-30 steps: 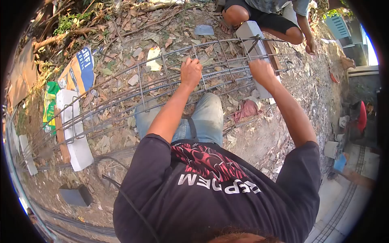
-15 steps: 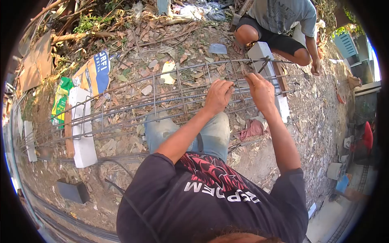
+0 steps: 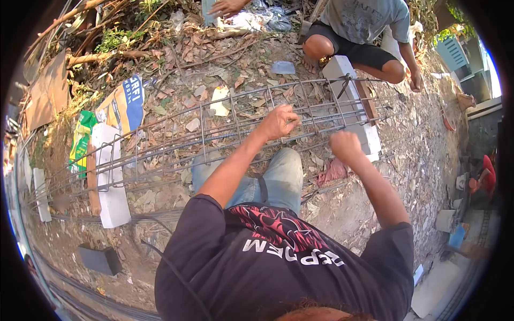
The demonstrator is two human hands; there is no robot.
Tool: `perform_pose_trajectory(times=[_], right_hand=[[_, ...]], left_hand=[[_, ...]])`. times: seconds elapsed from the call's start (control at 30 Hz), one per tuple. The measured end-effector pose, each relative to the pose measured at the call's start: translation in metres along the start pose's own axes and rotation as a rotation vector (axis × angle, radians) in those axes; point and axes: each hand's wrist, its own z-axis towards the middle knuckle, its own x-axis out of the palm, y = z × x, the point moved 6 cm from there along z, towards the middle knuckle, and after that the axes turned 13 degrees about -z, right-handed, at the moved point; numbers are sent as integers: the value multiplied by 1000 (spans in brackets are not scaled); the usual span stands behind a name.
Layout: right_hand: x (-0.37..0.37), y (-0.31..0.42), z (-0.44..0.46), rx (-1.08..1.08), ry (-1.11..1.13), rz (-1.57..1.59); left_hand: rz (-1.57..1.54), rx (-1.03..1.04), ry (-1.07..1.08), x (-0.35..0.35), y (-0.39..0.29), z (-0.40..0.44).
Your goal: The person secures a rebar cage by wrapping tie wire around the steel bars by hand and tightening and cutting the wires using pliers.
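A long steel rebar cage [image 3: 202, 131], with square stirrups along its bars, lies across in front of me, raised on white blocks. My left hand [image 3: 279, 122] is over the middle of the cage, its fingers curled and pinched; what they hold, if anything, is too small to make out. Lower and to the right, my right hand [image 3: 345, 145] is closed into a fist near the cage's near side, and its fingertips are hidden. A dark thin tool [image 3: 344, 84] rests on the cage above the right white block [image 3: 338, 66].
Another person [image 3: 364, 32] squats beyond the right block. A further hand [image 3: 227, 6] reaches in at the top. The left white block [image 3: 110, 155] stands beside a green and yellow bag [image 3: 81, 140]. A black box [image 3: 100, 259] lies at lower left.
My right hand has come off the cage's bars, moving down towards me, and has closed. My left hand has shifted slightly left. Another person's hand has appeared at the top.
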Motion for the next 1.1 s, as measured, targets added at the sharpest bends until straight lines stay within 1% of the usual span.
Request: perform_pose_trajectory(times=[0.03, 0.07, 0.1, 0.17, 0.2, 0.23, 0.3, 0.33, 0.37, 0.43, 0.5, 0.53, 0.57, 0.63, 0.67, 0.7, 0.73, 0.77, 0.8, 0.83, 0.9, 0.93, 0.97, 1.03, 1.1], right_hand=[[8, 44, -15, -181, 70, 8], [-25, 79, -26, -261, 4, 101], [-67, 98, -42, -340, -55, 204], [-136, 59, -36, -152, -336, 250], [-158, 27, -33, -8, -491, 229], [-169, -3, -37, 141, -653, 188], [-155, -22, -36, 283, -592, 163], [-155, -28, -32, 342, -565, 148], [-157, -23, -29, 281, -562, 226], [-160, -3, -30, 173, -534, 407], [-172, -8, -35, 161, -577, 468], [-167, -14, -35, 187, -550, 462], [-160, -23, -36, 216, -525, 453], [-123, -39, -40, 256, -427, 385], [-105, -37, -42, 270, -378, 346], [-93, -27, -47, 257, -387, 403], [-86, -12, -52, 256, -351, 409], [-78, 1, -57, 257, -204, 404], [-86, 23, -65, 142, -145, 423], [-96, 36, -73, 27, -86, 440], [-133, 24, -79, 6, -202, 531], [-149, 18, -80, 1, -259, 574], [-161, 1, -78, 47, -447, 504], [-155, -28, -71, 209, -598, 177], [-107, -38, -59, 324, -499, 45]], left_hand=[[40, 5, 5, -2, 11, 1], [64, 85, -23, 2, 18, -1], [9, 32, -28, 5, 22, 0], [-108, -90, -12, 13, 22, -6], [-139, -190, 48, 7, 14, -5], [-84, -112, 16, 8, 9, -8], [34, 67, -88, 8, -3, 0], [111, 125, -148, 10, -26, 3], [53, 130, -192, 14, -45, 9], [-64, 126, -254, 23, -80, 22], [-139, -34, -259, 26, -71, 25], [-174, -113, -269, 24, -62, 23], [-120, -34, -294, 18, -64, 22], [-12, 133, -347, 7, -68, 20], [51, 101, -286, 5, -68, 20], [101, 101, -270, 4, -65, 19], [149, 99, -244, 6, -61, 21], [194, 99, -210, 8, -57, 22], [259, 65, -92, 12, -54, 23], [258, 88, -28, 22, -48, 20], [243, 137, 113, 53, -43, 6], [230, 190, 130, 57, -51, 1], [238, 162, 110, 55, -51, 0], [249, 121, 75, 42, -56, 6], [260, 141, 8, 30, -57, 12]])
